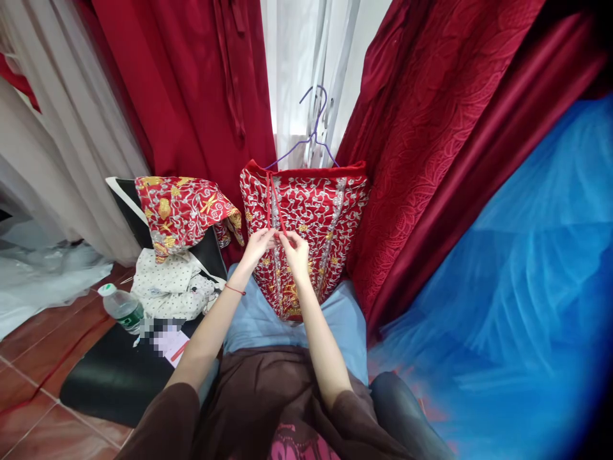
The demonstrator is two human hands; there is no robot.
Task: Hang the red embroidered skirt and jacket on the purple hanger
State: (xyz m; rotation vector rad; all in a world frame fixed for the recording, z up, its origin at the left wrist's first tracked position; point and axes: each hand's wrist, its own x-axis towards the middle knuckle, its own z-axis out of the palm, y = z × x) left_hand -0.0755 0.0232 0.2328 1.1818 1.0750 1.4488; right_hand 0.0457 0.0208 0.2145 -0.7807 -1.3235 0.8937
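Observation:
A red skirt-like garment with silver and gold embroidery hangs by its waistband from a purple wire hanger. Its lower part rests against my lap. Two thin red ties drop from the waistband to my hands. My left hand pinches the ties' lower part between thumb and fingertips. Close beside it, almost touching, my right hand pinches the same red cord. The fingertips partly cover where the ties come together, so I cannot tell whether a knot is there.
To the left, a black chair bears a folded embroidered red cloth, a dotted white cloth, a clear bottle and a pinkish card. Dark red drapery hangs behind. Blue tulle spreads at the right.

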